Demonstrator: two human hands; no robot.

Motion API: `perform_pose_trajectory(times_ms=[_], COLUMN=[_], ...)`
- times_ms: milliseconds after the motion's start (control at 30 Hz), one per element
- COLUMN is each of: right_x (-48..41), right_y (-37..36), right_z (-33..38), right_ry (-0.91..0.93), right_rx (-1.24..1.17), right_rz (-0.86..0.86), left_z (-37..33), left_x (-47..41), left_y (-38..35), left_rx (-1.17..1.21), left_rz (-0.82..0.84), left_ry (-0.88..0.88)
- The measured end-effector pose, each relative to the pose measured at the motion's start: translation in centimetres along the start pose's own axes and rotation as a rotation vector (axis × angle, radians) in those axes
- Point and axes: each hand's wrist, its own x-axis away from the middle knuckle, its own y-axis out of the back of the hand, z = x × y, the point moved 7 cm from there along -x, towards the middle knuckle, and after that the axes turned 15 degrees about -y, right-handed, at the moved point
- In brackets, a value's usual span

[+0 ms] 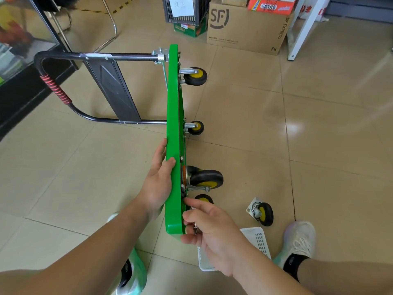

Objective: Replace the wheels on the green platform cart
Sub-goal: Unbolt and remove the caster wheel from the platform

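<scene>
Evidently the green platform cart (174, 116) stands on its long edge on the tiled floor (319, 124), deck upright, with its black handle (63, 56) folded out to the left and its casters pointing right. It looks stiff and fairly heavy, and top-heavy while balanced like this, so the smooth painted deck is best taken by its rim, not by a swivelling wheel. The left hand (158, 184) steadies it there: fingers flat against the deck's top face, thumb hooked over the edge. The right hand (212, 233) curls round the near corner beside a half-hidden caster (203, 199). A bit of metal shows between its fingers; bolt or plate, I cannot tell. A loose caster (261, 212) lies on the floor to the right, near a white basket (258, 237).
</scene>
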Motion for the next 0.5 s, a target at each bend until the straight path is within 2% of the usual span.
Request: perform_pose_trajectory(times_ms=[500], right_x=[-0.48], right_y=[-0.05], right_z=[-0.71], right_ry=[-0.027], right_rx=[-0.133], right_rz=[0.09], left_z=[-0.19], left_x=[0.01], left_y=[-0.07], left_rx=[-0.014], left_rz=[0.014], left_ry=[-0.03])
